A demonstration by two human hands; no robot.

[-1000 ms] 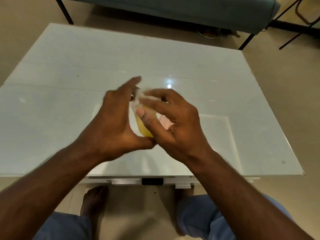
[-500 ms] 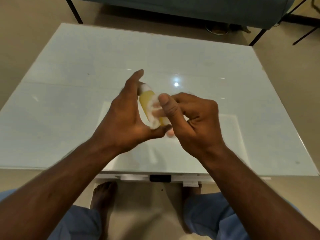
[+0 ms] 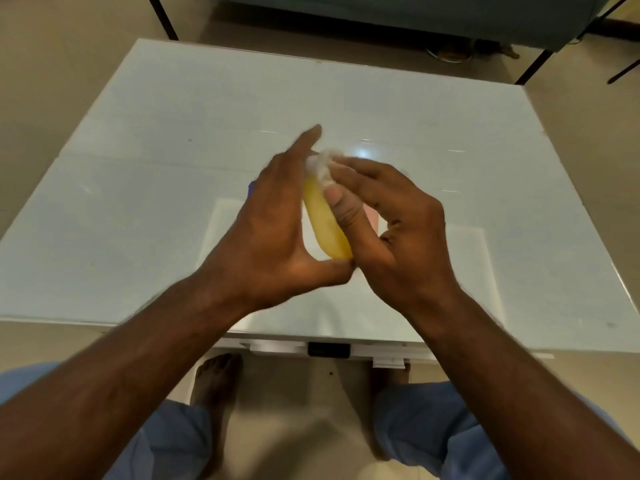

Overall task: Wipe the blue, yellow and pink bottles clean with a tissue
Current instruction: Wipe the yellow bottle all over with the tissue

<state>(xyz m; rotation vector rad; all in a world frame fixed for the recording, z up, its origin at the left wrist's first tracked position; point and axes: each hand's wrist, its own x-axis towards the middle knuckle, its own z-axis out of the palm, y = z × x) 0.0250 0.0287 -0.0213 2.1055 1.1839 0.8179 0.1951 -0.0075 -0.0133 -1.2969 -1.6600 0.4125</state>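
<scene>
My left hand [image 3: 273, 230] holds the yellow bottle [image 3: 323, 226] tilted above the table, thumb under its base and fingers behind it. My right hand [image 3: 391, 230] pinches a crumpled white tissue [image 3: 322, 166] against the bottle's top end, thumb pressed on the bottle's side. Just left of my left hand a sliver of the blue bottle [image 3: 251, 189] shows on the table. A bit of the pink bottle [image 3: 371, 216] shows behind my right thumb. Both are mostly hidden.
The white glass table [image 3: 138, 202] fills the view, its near edge just above my knees. A teal sofa [image 3: 450, 15] on black legs stands beyond the far edge. My bare feet [image 3: 214, 386] rest on the tan floor under the table.
My right hand slid the tissue from the middle of the yellow bottle up to its top end. My left hand kept its hold on the bottle.
</scene>
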